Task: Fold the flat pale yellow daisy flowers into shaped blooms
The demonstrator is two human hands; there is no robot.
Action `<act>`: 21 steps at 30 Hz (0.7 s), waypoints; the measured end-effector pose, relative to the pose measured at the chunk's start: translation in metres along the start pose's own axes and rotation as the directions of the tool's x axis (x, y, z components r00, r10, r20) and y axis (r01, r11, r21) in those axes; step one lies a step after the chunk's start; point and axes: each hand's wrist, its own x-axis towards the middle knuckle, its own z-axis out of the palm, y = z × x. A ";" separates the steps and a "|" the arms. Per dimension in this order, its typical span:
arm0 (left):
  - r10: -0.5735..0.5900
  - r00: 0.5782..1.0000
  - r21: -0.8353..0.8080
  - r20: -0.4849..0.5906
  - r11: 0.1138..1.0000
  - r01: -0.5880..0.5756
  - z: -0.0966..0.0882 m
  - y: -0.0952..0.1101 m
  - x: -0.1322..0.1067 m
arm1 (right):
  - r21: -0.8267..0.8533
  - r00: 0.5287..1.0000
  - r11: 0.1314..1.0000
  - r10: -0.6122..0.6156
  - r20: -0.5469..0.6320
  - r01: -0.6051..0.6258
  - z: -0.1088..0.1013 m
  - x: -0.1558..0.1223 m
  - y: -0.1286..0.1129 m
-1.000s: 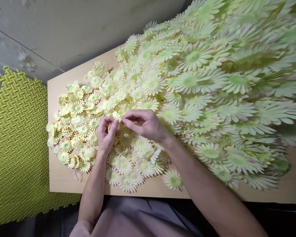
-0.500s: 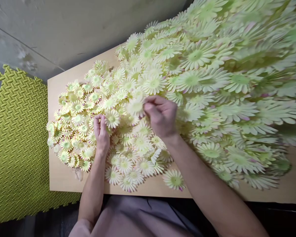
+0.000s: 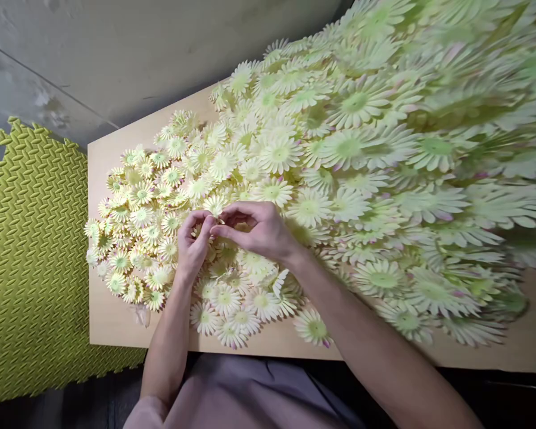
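Observation:
My left hand [image 3: 193,245] is closed in a pinch, with a pale yellow-green artificial flower head [image 3: 215,204] at its fingertips. My right hand [image 3: 261,231] meets it from the right, thumb and forefinger pinched together just below the same flower. What lies between the right fingertips is too small and covered to make out. Around and under both hands spreads a thick heap of similar daisy-like flower heads [image 3: 254,259], some with pink petal tips.
The heap covers much of the light wooden table [image 3: 111,325] and rises higher on the right [image 3: 433,146]. A yellow-green foam mat [image 3: 36,256] stands at the left. Behind the table is a grey wall [image 3: 161,53]. A scrap of clear plastic [image 3: 140,314] lies near the front left.
My right hand has moved left and down from over the heap, where it held a blurred flower, to my left fingertips. My left hand has shifted slightly right.

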 end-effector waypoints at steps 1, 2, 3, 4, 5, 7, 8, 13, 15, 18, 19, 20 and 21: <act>-0.005 1.000 -0.016 0.016 1.000 0.005 0.000 0.000 0.000 | -0.013 1.000 1.000 0.011 -0.020 -0.011 0.000 0.000 0.000; -0.014 1.000 -0.038 0.026 0.999 0.015 0.000 0.000 0.000 | -0.015 0.999 1.000 0.024 -0.031 -0.024 0.000 0.000 0.001; -0.025 0.999 -0.064 0.033 0.998 0.027 0.000 0.000 0.000 | -0.004 0.999 0.999 0.038 -0.030 -0.038 -0.001 -0.001 0.001; -0.034 0.999 -0.091 0.032 0.995 0.037 0.000 0.000 0.000 | 0.013 0.998 0.999 0.053 -0.020 -0.053 -0.002 -0.001 0.002; -0.040 0.999 -0.117 0.028 0.992 0.043 0.000 0.000 0.000 | 0.030 0.998 0.997 0.066 -0.006 -0.066 -0.003 -0.001 0.002; -0.048 0.998 -0.154 0.027 0.987 0.052 -0.001 0.000 0.000 | 0.054 0.997 0.995 0.082 0.011 -0.082 -0.006 0.000 0.003; -0.046 0.999 -0.149 0.021 0.988 0.049 -0.001 0.001 0.000 | 0.066 0.996 0.994 0.086 0.010 -0.087 -0.007 0.000 0.003; 0.046 0.999 0.026 -0.027 0.999 -0.045 -0.001 0.002 0.001 | 0.152 0.990 0.980 0.136 -0.024 -0.131 -0.007 0.001 0.004; 0.090 0.996 0.053 -0.028 0.995 -0.089 0.000 0.001 0.002 | 0.182 0.988 0.973 0.150 -0.035 -0.141 -0.006 0.001 0.004; 0.097 0.994 0.043 -0.049 0.995 -0.095 0.001 0.000 0.002 | 0.217 0.987 0.963 0.163 0.006 -0.161 -0.008 0.000 0.003; 0.093 0.994 0.036 -0.057 0.995 -0.091 0.001 0.000 0.002 | 0.225 0.986 0.960 0.165 0.033 -0.168 -0.009 0.000 0.002; 0.090 0.994 0.026 -0.062 0.996 -0.089 0.001 -0.001 0.003 | 0.229 0.985 0.958 0.163 0.062 -0.173 -0.010 0.000 0.001; 0.093 0.994 0.015 -0.064 0.996 -0.092 0.001 -0.001 0.003 | 0.230 0.983 0.957 0.159 0.090 -0.176 -0.011 0.000 0.000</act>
